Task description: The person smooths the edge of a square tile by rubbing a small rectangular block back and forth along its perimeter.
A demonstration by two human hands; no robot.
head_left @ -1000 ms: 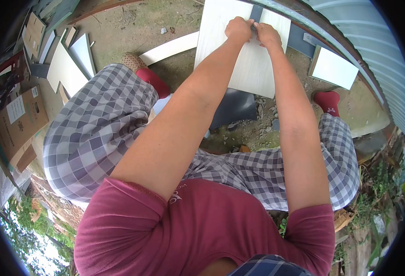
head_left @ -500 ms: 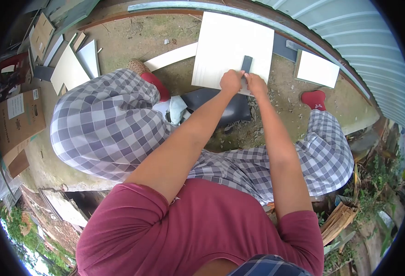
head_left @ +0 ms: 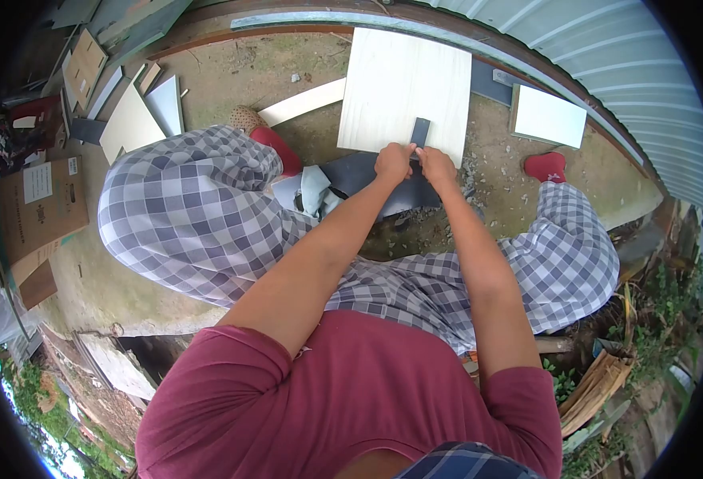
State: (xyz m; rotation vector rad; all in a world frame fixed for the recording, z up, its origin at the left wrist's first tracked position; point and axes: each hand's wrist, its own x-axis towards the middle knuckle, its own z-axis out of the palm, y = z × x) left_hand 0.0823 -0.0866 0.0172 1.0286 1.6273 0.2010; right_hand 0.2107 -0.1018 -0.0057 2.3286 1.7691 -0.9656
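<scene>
1. Hands: left hand [head_left: 394, 162] and right hand [head_left: 438, 169] side by side at the near edge of the pale board, both with fingers curled, pinching the near end of the dark bar [head_left: 420, 132]. Exact placing of each fingertip too small to tell.
2. Ground [head_left: 303, 56]: rough, stained, scattered with grit and small stones.
3. Metal wall [head_left: 599, 64]: ribbed, along the far right.
4. Pale board [head_left: 399, 88]: on the ground, straight ahead, between the spread feet, faint grain on the upper face.
5. Cardboard box [head_left: 44, 203]: far left, with a white label on the side.
6. Dark sheet [head_left: 407, 195]: just below the near edge of the board, partly hidden by the left forearm.
7. White panel [head_left: 550, 116]: right of the board and apart from it, just beyond the right foot.
8. Pale strip [head_left: 303, 104]: left of the board, reaching its left edge; whether under or against, cannot tell.
9. Light cloth [head_left: 315, 190]: crumpled, beside the left end of the dark sheet.
10. Dark bar: lengthwise over the near part of the board, far end uncovered, near end in the fingers.
</scene>
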